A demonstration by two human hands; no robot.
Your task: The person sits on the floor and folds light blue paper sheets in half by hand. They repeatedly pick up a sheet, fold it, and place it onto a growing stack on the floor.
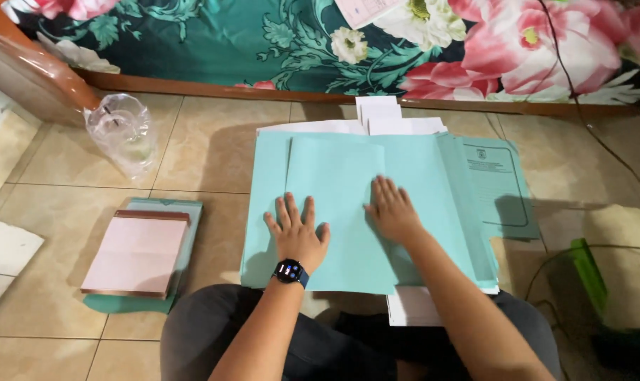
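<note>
Both hands flat, fingers spread, gripping nothing. Left hand (pixel 296 236) presses the lower left of the loose teal sheet (pixel 341 212); right hand (pixel 392 212) sits on its right edge, partly on the folder (pixel 433 197) underneath. Watch (pixel 290 271) on my left wrist.

The sheet lies on top of the open teal folder, on the floor (pixel 214 148) right in front of my knees. White papers (pixel 387 116) poke out past the folder's far edge, more white ones at its near edge by my lap. The folder's flap (pixel 496 187) is opened out to the right.

Handling, my guess: the sheet's thin card, light, bendy, prob a bit slick on the folder, so it'll slide under a flat palm and crease if pinched hard. Best hold looks like a free corner or the near edge, thumb under, fingers on top.

Left of the folder: pink pad (pixel 138 252) resting on another teal folder. Further left and beyond it, a clear plastic bag (pixel 122 132). Beyond the folder, a floral cloth (pixel 263 42) runs along the floor's far side. Right of the folder: something green (pixel 589 275) w/ a cable, can't tell what.
</note>
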